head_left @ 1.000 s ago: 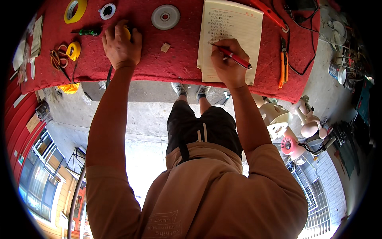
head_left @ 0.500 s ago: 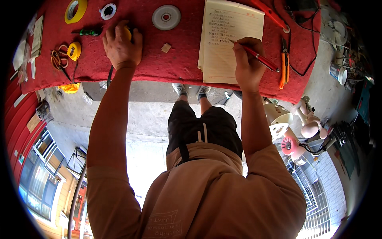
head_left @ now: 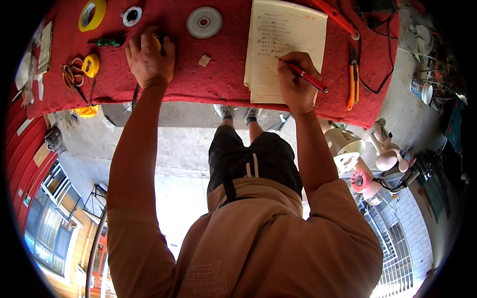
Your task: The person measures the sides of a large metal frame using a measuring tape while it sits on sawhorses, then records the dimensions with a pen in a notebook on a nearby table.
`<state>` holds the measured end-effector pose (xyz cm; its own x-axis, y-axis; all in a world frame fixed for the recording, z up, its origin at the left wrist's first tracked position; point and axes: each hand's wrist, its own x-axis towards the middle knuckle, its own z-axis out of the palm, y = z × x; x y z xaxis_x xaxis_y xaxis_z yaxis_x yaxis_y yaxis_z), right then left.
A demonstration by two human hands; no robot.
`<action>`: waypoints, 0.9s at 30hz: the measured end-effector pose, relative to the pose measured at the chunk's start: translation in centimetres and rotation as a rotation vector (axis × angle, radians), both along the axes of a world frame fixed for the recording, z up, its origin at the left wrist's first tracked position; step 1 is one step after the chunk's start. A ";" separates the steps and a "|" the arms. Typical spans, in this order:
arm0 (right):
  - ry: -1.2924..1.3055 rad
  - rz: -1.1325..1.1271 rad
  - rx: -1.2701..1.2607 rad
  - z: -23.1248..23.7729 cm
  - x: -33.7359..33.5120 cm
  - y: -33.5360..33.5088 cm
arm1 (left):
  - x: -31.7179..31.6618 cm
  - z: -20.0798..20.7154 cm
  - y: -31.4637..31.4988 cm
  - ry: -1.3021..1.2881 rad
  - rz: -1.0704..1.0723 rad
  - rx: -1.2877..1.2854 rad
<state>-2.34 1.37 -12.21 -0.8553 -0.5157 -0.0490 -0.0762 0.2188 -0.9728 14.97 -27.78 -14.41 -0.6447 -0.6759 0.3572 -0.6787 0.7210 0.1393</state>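
My right hand [head_left: 298, 82] is closed around a red pen [head_left: 310, 79], its tip at the lower lines of handwriting on a lined notepad [head_left: 268, 82]. The pad lies near the table's front edge, its upper part written on. Farther left, my left hand [head_left: 151, 62] curls over what looks like a yellow tape measure [head_left: 157, 43], mostly hidden beneath the fingers. A dark strap [head_left: 135, 97] hangs by that wrist. Between the hands lie a grey-white disc [head_left: 204, 22] with a centre hole and a small tan square [head_left: 204, 60].
Left on the red-covered table [head_left: 213, 87] are a yellow tape roll [head_left: 92, 15], a white ring [head_left: 132, 16], a green screwdriver [head_left: 108, 42], another yellow tape measure [head_left: 91, 65] and scissors [head_left: 72, 74]. An orange utility knife [head_left: 353, 82], a red-handled tool [head_left: 338, 16] and a black cable [head_left: 377, 92] lie right.
My right hand and the pen have moved left across the notepad and slightly toward me. My left hand stays over the yellow tape measure. The whole view has shifted slightly.
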 end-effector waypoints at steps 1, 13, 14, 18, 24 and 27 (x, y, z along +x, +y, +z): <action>0.013 0.003 -0.003 -0.1 -0.1 0.1 | 0.0 0.0 0.0 0.004 -0.003 0.001; 0.799 0.047 0.301 3.6 -5.4 3.6 | 0.4 -0.2 -0.5 0.066 -0.026 -0.008; 0.811 0.105 0.407 3.7 -6.2 4.8 | 0.6 -0.2 -0.4 0.063 -0.014 -0.001; 0.863 0.464 0.674 3.3 -9.2 9.2 | 0.3 -0.2 -0.1 0.068 0.017 0.040; 0.835 0.466 0.810 8.4 -6.8 11.1 | 0.6 0.3 0.8 0.160 0.003 0.121; 0.806 0.353 0.673 11.7 -3.1 12.6 | 0.8 0.0 1.2 0.213 -0.042 0.184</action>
<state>-5.45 13.95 -0.51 -0.5726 -0.8144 0.0942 -0.7962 0.5250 -0.3008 15.72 -26.56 -14.46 -0.5972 -0.7158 0.3619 -0.5898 0.6977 0.4067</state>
